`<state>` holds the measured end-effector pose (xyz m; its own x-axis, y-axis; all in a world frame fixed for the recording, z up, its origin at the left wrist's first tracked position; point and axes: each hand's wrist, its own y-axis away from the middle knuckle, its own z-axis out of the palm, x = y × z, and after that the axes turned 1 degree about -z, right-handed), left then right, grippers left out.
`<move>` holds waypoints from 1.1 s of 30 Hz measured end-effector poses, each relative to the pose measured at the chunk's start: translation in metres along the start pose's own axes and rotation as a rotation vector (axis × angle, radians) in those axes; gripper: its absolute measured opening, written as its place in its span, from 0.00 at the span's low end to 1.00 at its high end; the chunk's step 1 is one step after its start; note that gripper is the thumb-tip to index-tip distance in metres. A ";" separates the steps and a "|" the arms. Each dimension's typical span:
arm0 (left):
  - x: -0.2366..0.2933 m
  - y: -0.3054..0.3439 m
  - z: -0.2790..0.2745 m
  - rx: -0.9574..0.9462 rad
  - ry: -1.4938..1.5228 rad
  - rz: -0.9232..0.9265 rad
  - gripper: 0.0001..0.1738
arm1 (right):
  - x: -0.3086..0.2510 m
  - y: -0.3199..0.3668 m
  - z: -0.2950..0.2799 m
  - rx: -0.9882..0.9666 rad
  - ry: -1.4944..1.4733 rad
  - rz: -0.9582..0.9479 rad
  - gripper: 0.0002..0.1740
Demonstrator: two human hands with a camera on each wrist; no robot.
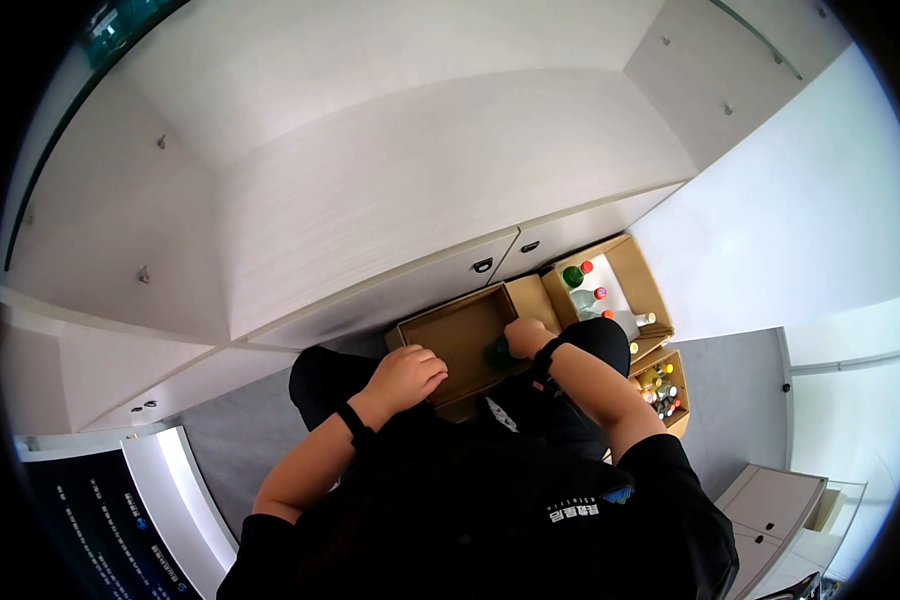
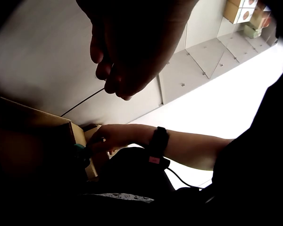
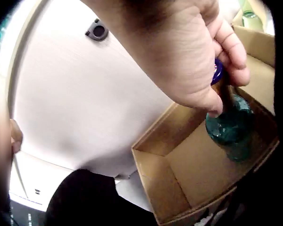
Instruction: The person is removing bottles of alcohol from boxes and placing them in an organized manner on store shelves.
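My right hand (image 1: 526, 338) grips a teal see-through bottle (image 3: 230, 123) near its neck, just below a dark blue cap (image 3: 218, 71). The bottle hangs at the right end of an open cardboard box (image 1: 454, 347), its base inside the walls; otherwise the bare brown floor of the box shows. Over the left side of that box my left hand (image 1: 408, 377) hovers with loosely bent fingers and nothing in them. From below, the left wrist view shows the same left hand (image 2: 127, 56) as a dark shape.
Right of the box stands a second carton (image 1: 642, 275) with several capped bottles. A smaller box (image 1: 682, 372) of bottles with yellow, white and red tops sits nearer me. White cabinet drawers (image 1: 390, 290) rise behind, under a wide shelf (image 1: 440, 180). My knees flank the box.
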<state>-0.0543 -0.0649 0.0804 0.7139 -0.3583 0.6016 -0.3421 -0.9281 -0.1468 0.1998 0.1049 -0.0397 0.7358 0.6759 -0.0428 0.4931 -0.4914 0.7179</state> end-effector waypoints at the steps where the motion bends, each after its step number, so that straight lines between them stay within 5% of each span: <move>1: -0.001 0.001 0.001 -0.023 -0.009 -0.019 0.07 | -0.002 0.009 -0.014 0.025 -0.001 -0.028 0.13; 8: -0.011 -0.006 0.007 -0.148 0.023 -0.097 0.18 | -0.026 0.087 -0.114 0.203 0.082 -0.263 0.14; 13: -0.006 -0.026 0.011 -0.069 0.132 -0.167 0.49 | -0.041 0.150 -0.175 0.321 -0.017 -0.403 0.15; 16: 0.002 -0.035 0.009 -0.033 0.188 -0.178 0.54 | -0.048 0.184 -0.204 0.407 -0.087 -0.485 0.15; 25: 0.040 -0.057 -0.027 -0.097 0.805 -0.175 0.51 | -0.060 0.250 -0.262 0.503 -0.142 -0.643 0.13; 27: 0.039 -0.062 -0.033 -0.113 0.920 -0.171 0.51 | -0.054 0.256 -0.272 0.466 -0.360 -0.690 0.16; 29: 0.050 -0.071 -0.059 -0.191 1.100 -0.070 0.52 | -0.047 0.258 -0.277 0.426 -0.404 -0.722 0.24; 32: 0.049 -0.082 -0.074 -0.234 1.118 -0.020 0.50 | -0.036 0.242 -0.267 0.466 -0.409 -1.108 0.49; 33: 0.052 -0.086 -0.078 -0.251 1.168 0.027 0.49 | -0.036 0.239 -0.261 0.472 -0.404 -1.111 0.49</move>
<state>-0.0356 0.0038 0.1856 -0.2384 0.0520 0.9698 -0.5512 -0.8294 -0.0911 0.1702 0.1064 0.3151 -0.1307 0.6739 -0.7272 0.9879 0.0266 -0.1529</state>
